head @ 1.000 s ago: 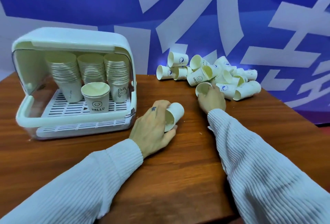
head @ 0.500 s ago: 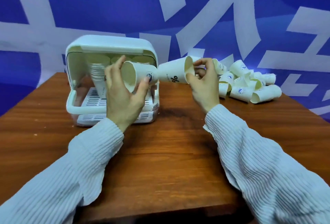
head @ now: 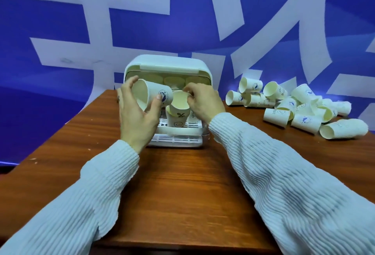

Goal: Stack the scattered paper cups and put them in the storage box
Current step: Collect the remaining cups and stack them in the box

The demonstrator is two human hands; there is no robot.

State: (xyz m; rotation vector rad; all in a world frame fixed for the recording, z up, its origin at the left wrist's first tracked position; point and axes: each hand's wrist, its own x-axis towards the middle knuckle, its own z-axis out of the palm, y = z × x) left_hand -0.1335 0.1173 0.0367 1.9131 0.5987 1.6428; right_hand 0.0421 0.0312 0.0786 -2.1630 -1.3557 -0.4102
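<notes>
two cups held at the open box on the worktop (head: pixel 182 183).
a logo cup (head: pixel 151 95) is held on its side in the left hand (head: pixel 138 118), grip curled round it; a "%" cup (head: pixel 179 108) is pinched at the rim by the right hand (head: pixel 203 102), seated upright in a cup in the box (head: pixel 168 66). stacks (head: pixel 174 81) are seen far inside. a loose pile (head: pixel 300 108) lies at the far right.

A brown wooden table (head: pixel 182 183) fronts a blue-and-white banner wall (head: pixel 182 21).
</notes>
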